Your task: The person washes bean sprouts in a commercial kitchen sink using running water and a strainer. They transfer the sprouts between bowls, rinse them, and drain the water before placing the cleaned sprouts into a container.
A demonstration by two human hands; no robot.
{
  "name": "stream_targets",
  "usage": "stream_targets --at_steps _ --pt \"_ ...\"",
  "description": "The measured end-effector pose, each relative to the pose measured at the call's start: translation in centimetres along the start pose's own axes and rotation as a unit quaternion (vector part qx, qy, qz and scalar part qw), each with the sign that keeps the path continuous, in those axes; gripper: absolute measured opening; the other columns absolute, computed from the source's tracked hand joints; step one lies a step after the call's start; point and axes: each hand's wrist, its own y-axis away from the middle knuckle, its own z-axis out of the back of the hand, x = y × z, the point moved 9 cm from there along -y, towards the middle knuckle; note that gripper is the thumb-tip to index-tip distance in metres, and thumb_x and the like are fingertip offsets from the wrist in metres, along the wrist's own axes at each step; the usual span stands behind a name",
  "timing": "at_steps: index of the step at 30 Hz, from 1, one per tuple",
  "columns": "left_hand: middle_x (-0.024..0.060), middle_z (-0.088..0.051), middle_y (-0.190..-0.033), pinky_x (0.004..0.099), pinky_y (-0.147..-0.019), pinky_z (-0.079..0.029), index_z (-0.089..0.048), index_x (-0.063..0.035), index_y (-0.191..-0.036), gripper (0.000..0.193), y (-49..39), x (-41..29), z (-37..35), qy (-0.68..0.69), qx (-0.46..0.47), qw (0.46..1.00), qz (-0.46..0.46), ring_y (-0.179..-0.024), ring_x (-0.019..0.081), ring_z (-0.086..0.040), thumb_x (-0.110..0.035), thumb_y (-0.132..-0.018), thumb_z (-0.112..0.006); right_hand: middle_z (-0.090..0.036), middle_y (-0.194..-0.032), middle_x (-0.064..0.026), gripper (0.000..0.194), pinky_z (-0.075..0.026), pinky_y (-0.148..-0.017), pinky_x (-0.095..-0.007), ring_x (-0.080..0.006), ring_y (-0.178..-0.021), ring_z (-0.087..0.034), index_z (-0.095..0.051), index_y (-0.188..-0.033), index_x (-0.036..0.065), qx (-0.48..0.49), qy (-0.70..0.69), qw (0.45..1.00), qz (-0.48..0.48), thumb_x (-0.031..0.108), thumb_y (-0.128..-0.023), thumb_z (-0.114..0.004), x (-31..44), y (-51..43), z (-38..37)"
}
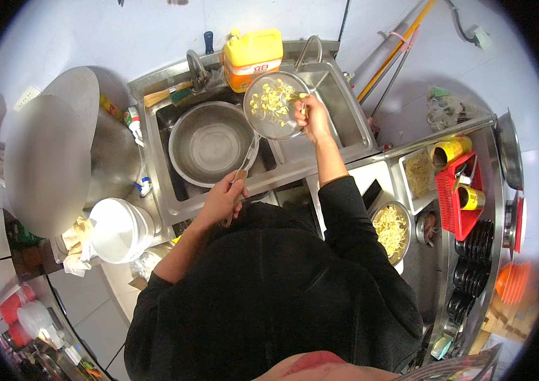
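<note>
My left hand [228, 195] grips the wooden-ended handle of a round mesh strainer [262, 129], which is held over the divider of the double sink. Yellow bean sprouts [271, 100] lie scattered in the strainer. Over the strainer's right side is my right hand [311, 116], its fingers curled with some sprouts at the fingertips. Left of the strainer, a large steel basin [211, 143] sits in the left sink bowl. A steel bowl of bean sprouts [390, 231] stands on the counter to the right, beside my right sleeve.
Two faucets [195, 71] [314, 47] rise behind the steel sink [172, 209], with a yellow detergent jug [253, 55] between them. White buckets [119, 231] stand at the left. Rightward are a white tray [405, 166], a red basket [448, 209] with yellow cans, and stacked black dishes [474, 243].
</note>
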Motion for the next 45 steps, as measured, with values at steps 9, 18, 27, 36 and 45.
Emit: stream_targets --at_steps 9,18,27,36,45 --pt "0.0017 -0.053 -0.08 0.0232 -0.038 -0.04 -0.041 -0.0083 -0.131 0.037 0.1 -0.2 -0.1 0.01 0.01 1.0 -0.005 -0.047 0.0077 -0.044 -0.025 -0.098 -0.042 -0.063 -0.082 -0.0077 0.021 -0.034 -0.042 -0.0225 -0.0139 -0.055 -0.05 -0.061 -0.098 0.006 -0.035 -0.007 0.999 0.011 0.019 -0.084 -0.052 2.2 0.1 0.9" --pt "0.0022 -0.053 -0.08 0.0235 -0.038 -0.04 -0.042 -0.008 -0.129 0.035 -0.1 -0.3 0.0 -0.007 0.013 1.0 -0.018 -0.047 0.008 -0.045 -0.024 -0.098 -0.041 -0.065 -0.072 -0.0135 0.017 -0.049 -0.064 -0.0461 -0.034 -0.07 -0.064 -0.059 -0.091 0.01 -0.169 0.678 0.694 0.173 0.026 -0.087 -0.057 4.6 0.9 -1.9" --pt "0.0023 -0.054 -0.08 0.0237 -0.038 -0.04 -0.044 -0.0062 -0.125 0.032 -0.2 -0.5 0.0 -0.013 -0.002 1.0 -0.016 -0.046 0.0082 -0.045 -0.023 -0.097 -0.042 -0.066 -0.073 -0.0137 0.018 -0.05 -0.064 -0.0422 -0.0334 -0.068 -0.064 -0.062 -0.092 0.007 -0.124 0.494 0.843 0.173 0.024 -0.086 -0.059 4.1 0.6 -1.0" --pt "0.0022 -0.054 -0.08 0.0238 -0.038 -0.039 -0.042 -0.007 -0.128 0.036 -0.3 -0.5 -0.4 -0.002 0.001 1.0 0.008 -0.046 0.0085 -0.045 -0.025 -0.097 -0.042 -0.055 -0.063 0.0027 0.021 -0.038 -0.049 -0.022 -0.0062 -0.051 -0.047 -0.061 -0.094 0.005 -0.045 0.357 0.932 0.052 0.025 -0.091 -0.057 3.0 1.8 1.1" --pt "-0.0001 -0.053 -0.085 0.022 -0.039 -0.038 -0.045 -0.0099 -0.128 0.037 -0.4 0.3 -0.1 -0.014 -0.049 0.997 0.057 -0.047 0.0074 -0.043 -0.028 -0.096 -0.047 -0.056 -0.071 0.0042 0.01 -0.03 -0.046 -0.0183 -0.0016 -0.053 -0.041 -0.055 -0.092 0.012 -0.109 0.045 0.993 0.027 0.022 -0.094 -0.054 4.6 12.0 16.4"
